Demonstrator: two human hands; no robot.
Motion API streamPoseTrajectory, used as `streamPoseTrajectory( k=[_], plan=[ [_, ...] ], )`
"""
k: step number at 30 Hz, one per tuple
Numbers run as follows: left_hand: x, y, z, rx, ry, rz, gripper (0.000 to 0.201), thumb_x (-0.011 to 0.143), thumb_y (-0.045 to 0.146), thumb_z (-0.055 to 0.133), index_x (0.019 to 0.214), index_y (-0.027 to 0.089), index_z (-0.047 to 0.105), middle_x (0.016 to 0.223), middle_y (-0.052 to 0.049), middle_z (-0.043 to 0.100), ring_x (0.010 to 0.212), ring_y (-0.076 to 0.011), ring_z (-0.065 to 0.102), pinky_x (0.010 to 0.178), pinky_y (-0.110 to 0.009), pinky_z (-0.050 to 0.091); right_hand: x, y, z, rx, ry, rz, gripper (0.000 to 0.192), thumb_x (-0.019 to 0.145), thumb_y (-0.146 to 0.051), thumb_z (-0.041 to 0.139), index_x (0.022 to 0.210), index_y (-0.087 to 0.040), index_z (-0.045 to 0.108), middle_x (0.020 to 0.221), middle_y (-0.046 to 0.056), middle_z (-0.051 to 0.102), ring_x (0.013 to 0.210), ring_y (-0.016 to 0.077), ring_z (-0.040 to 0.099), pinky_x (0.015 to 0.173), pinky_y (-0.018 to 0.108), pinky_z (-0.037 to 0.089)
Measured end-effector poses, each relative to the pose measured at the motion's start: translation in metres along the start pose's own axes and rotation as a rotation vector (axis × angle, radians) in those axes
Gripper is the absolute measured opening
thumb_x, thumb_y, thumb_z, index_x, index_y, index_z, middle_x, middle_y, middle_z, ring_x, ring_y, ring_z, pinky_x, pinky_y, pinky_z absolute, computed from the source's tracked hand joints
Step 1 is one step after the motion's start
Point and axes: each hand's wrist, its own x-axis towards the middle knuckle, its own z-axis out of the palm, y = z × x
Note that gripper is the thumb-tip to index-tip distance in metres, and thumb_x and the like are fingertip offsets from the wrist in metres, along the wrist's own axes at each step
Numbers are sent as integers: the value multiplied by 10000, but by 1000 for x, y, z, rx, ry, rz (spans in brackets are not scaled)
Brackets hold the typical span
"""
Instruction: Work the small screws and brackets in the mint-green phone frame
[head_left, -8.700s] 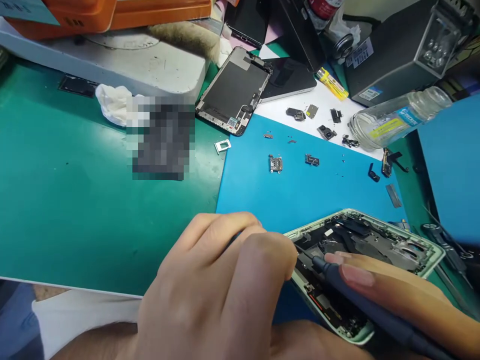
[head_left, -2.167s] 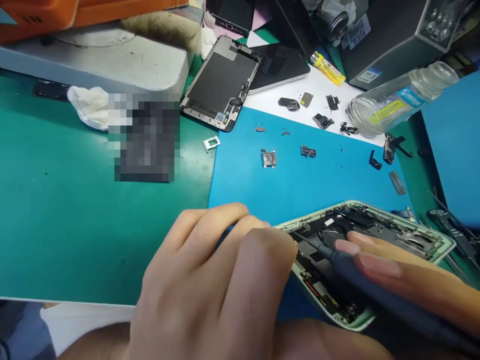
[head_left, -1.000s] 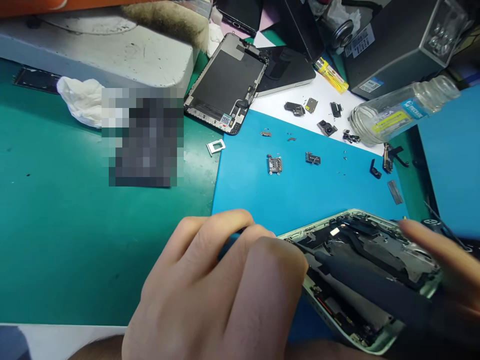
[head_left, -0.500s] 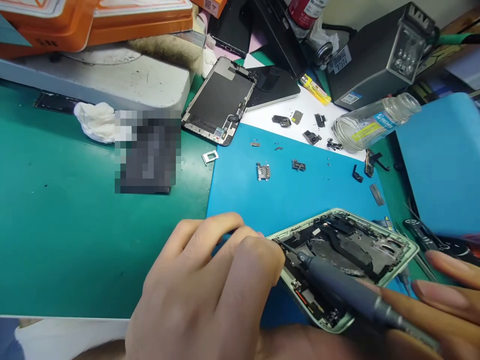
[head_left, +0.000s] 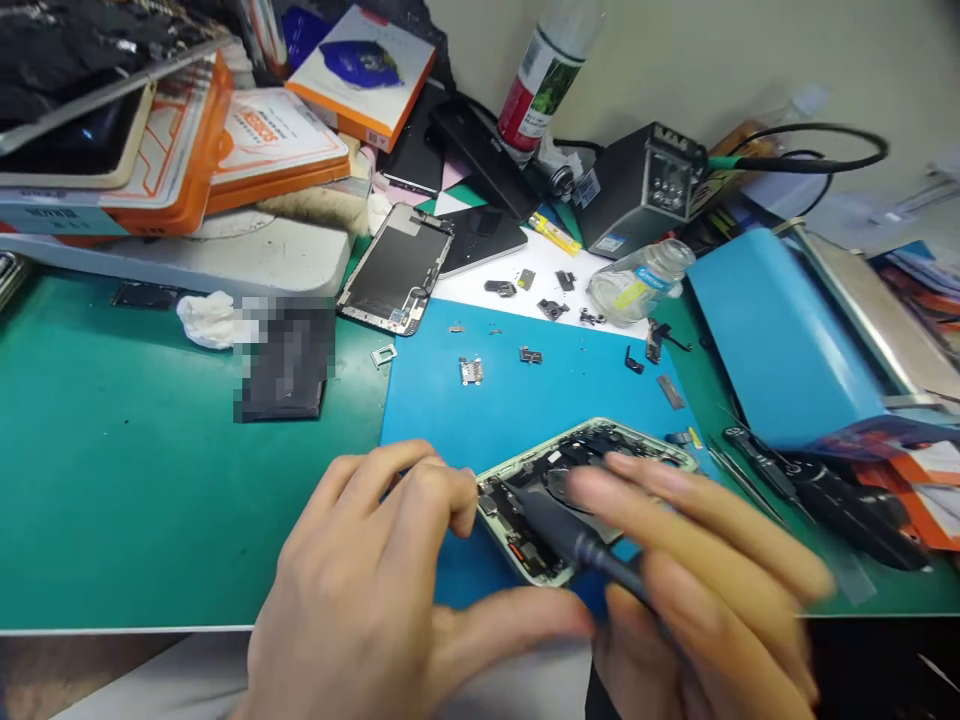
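Note:
A mint-green phone housing (head_left: 525, 566), opened up with its inner parts showing, is tilted above the blue mat. My left hand (head_left: 375, 560) grips its left corner with bent fingers, the thumb stretched along the near edge. A dark grey pen-shaped tool (head_left: 555, 525) with a thin tip and a narrow tail lies in my right hand (head_left: 720, 570). The tip points into the housing near that left corner; whether it touches a part I cannot tell. My right fingers are blurred and reach over the housing, hiding some of its far side.
Small phone parts, including a metal bracket (head_left: 471, 371), lie on the blue mat (head_left: 427, 420) and white paper. Behind are a detached screen (head_left: 397, 265), a glass jar (head_left: 645, 285) and a grey box-shaped unit (head_left: 630, 190). Tweezers (head_left: 742, 480) lie right; a SIM tray (head_left: 383, 356) left.
The view has tilted up and drawn back, showing more of the bench. My right hand has come in from the right over the housing, with the tool still pointing at the left corner.

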Motion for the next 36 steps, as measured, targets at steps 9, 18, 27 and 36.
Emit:
streamPoseTrajectory(
  k=[9,18,27,36],
  plan=[
    [-7,7,3,18,30,-76,487,1090,745,617,1026,273,521,954,11,701,844,-214,659,768,-362,480,18,3,3,-163,122,-263,365,1017,-64,704,1345,-192,798,1161,70,844,1179,238,753,1013,383,712],
    [-3,8,4,7,63,-102,590,1041,844,564,985,258,533,894,27,659,795,-199,607,737,-339,451,23,0,5,-128,96,-240,694,960,60,727,1588,-230,663,1309,69,850,1285,262,757,1042,435,684],
    [-2,8,6,-5,93,-119,629,1001,875,583,969,248,545,887,30,661,800,-191,605,744,-333,449,14,6,13,-41,88,-218,821,936,102,720,1671,-236,575,1360,79,833,1122,225,839,964,414,713],
    [5,13,3,8,119,-71,585,1063,807,561,906,245,514,919,12,797,831,-146,726,794,-331,497,6,2,-16,-127,-148,-155,696,1047,-86,689,1686,-333,566,1634,-27,678,1317,259,778,1051,463,697]
  ],
)
